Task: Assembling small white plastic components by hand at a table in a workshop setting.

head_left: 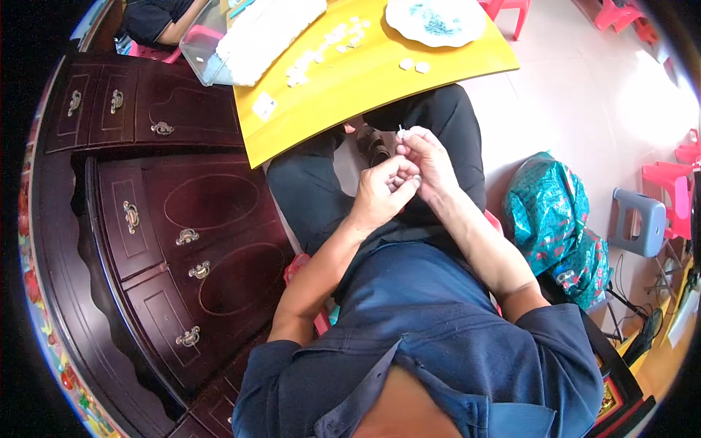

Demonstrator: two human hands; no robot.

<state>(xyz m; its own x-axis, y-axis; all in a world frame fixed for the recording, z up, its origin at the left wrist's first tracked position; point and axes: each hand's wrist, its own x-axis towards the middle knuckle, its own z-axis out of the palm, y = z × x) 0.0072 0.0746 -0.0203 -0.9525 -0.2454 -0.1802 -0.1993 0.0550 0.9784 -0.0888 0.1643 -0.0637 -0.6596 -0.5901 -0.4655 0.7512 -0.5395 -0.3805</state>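
Observation:
Both hands meet above my lap, just in front of the yellow table. My right hand pinches a tiny white piece at its fingertips. My left hand is curled beside it, fingers closed and touching the right hand; what it holds is hidden. On the table lie several small white pieces, two more white pieces near the edge, and a white plate with a blue-green pattern.
A dark wooden cabinet with brass handles stands at my left. A clear plastic tub with white contents sits on the table's far left. A teal patterned bag and a grey stool stand at my right. Pink chairs line the far floor.

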